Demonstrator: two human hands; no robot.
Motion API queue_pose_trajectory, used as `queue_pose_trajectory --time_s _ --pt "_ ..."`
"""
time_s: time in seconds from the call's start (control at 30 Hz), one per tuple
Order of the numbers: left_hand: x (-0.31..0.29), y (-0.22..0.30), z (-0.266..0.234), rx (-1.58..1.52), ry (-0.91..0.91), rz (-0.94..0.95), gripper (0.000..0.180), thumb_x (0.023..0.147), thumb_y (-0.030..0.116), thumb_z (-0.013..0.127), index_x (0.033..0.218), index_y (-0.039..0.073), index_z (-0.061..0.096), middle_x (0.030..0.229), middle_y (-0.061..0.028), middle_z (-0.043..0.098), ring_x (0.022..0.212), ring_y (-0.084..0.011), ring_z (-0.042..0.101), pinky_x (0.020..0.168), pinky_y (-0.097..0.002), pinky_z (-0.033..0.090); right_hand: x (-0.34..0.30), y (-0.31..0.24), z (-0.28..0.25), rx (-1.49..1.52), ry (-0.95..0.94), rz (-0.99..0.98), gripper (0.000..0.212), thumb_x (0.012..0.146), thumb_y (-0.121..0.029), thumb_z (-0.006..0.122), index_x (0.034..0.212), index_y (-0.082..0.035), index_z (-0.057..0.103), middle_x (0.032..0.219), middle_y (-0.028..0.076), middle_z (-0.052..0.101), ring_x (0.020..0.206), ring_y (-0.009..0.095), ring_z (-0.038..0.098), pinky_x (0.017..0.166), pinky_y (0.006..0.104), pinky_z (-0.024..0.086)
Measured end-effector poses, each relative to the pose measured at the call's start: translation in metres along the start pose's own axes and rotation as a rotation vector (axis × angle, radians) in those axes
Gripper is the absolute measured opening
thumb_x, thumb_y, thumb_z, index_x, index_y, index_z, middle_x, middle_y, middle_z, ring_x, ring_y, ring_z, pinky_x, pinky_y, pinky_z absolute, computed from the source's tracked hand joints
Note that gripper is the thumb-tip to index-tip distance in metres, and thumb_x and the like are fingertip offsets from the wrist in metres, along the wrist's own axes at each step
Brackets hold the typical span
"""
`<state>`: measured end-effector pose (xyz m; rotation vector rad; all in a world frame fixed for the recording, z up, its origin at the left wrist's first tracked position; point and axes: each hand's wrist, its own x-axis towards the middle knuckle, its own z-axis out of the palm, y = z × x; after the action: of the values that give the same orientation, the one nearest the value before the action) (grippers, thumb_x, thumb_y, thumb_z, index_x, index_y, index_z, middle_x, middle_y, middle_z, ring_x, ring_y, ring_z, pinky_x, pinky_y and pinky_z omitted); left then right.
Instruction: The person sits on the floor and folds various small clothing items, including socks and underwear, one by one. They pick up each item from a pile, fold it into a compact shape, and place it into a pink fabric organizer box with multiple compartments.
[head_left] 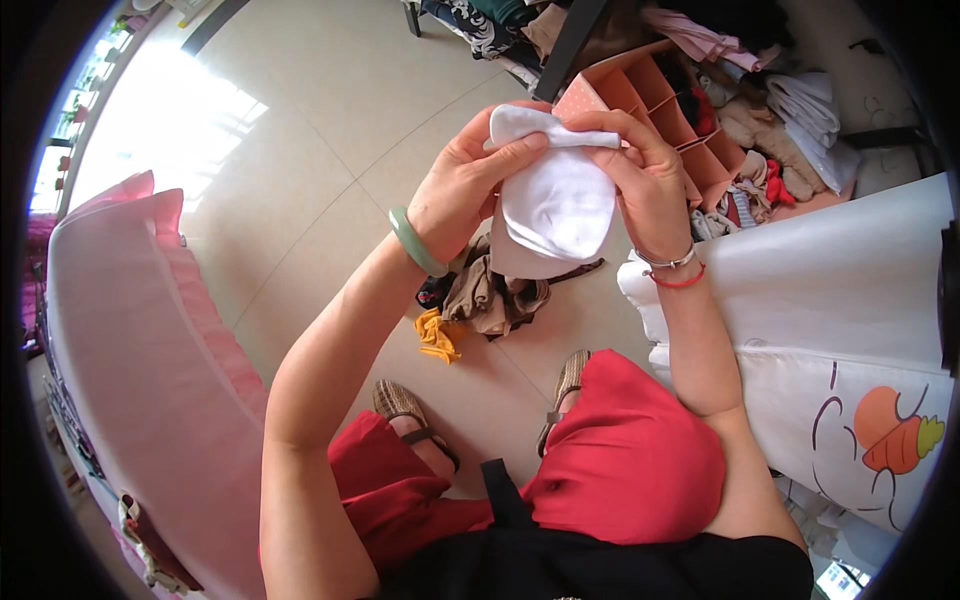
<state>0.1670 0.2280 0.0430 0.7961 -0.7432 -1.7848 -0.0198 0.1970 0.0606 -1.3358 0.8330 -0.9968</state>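
Observation:
A pair of white socks (pixel 558 205) hangs from my two hands in front of me, with the upper band rolled or folded over. My left hand (pixel 455 180) pinches the band at its left end, thumb across the front. On the other end, my right hand (pixel 645 170) is closed, thumb and fingers gripping the fabric. The rounded lower part of the socks dangles free between my wrists. Beneath, on the tiled floor, lies a heap of brown and dark clothes (pixel 485 300), with a yellow cloth (pixel 438 335) at its near left side.
Beyond my right hand stands a pink box with compartments (pixel 650 95), and crumpled clothes (pixel 765 190) lie beside it. A white cover with a carrot print (pixel 840 400) is at the right. Pink bedding (pixel 150 370) lines the left. My feet in woven shoes (pixel 415 420) rest on the floor.

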Motion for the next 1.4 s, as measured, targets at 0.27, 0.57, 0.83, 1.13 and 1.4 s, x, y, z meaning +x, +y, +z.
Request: queue_pose_trajectory --time_s 0.27,0.57,0.83,1.13,1.4 --pt "0.001 -0.003 -0.007 0.246 0.009 0.158 0.027 0.094 0.009 0.056 0.120 0.013 0.051 0.106 -0.0014 0.059 0.092 -0.0097 0.061 0.077 -0.0252 0.054 -0.002 -0.007 0.002 0.051 0.046 0.197 0.032 0.092 -0.029 0.061 0.110 -0.003 0.062 0.088 0.001 0.063 0.080 0.005 0.058 0.072 0.0185 0.047" --pt "-0.001 0.001 0.002 0.129 0.005 -0.036 0.035 0.091 0.018 0.062 0.123 0.008 0.050 0.106 -0.0023 0.060 0.095 -0.0111 0.061 0.083 -0.0278 0.051 -0.005 0.000 0.002 -0.207 0.094 -0.009 0.023 0.086 -0.012 0.067 0.105 0.000 0.066 0.095 0.004 0.067 0.086 0.007 0.060 0.075 0.0212 0.050" --pt "0.002 -0.001 -0.005 0.067 -0.072 -0.018 0.031 0.090 0.008 0.061 0.119 0.008 0.052 0.104 -0.0042 0.062 0.093 -0.0114 0.062 0.081 -0.0267 0.052 -0.011 0.005 -0.001 -0.026 0.005 -0.050 0.027 0.086 -0.007 0.064 0.112 0.000 0.062 0.103 0.005 0.065 0.088 0.010 0.062 0.078 0.0227 0.052" --pt "0.005 -0.012 -0.006 0.245 -0.018 0.242 0.031 0.088 -0.003 0.058 0.117 0.007 0.052 0.107 -0.0056 0.061 0.094 -0.0134 0.062 0.083 -0.0263 0.052 -0.013 -0.002 0.000 0.089 0.030 0.208 0.030 0.088 -0.019 0.066 0.113 -0.002 0.062 0.100 0.004 0.064 0.086 0.009 0.061 0.068 0.0212 0.052" --pt "0.002 -0.007 0.001 0.221 0.016 -0.125 0.036 0.090 0.005 0.054 0.126 0.004 0.045 0.113 -0.0114 0.060 0.102 -0.0234 0.063 0.082 -0.0330 0.057 -0.015 -0.004 0.003 -0.266 0.092 -0.127 0.025 0.081 -0.004 0.066 0.106 -0.003 0.067 0.099 0.002 0.062 0.091 0.009 0.058 0.082 0.0228 0.048"
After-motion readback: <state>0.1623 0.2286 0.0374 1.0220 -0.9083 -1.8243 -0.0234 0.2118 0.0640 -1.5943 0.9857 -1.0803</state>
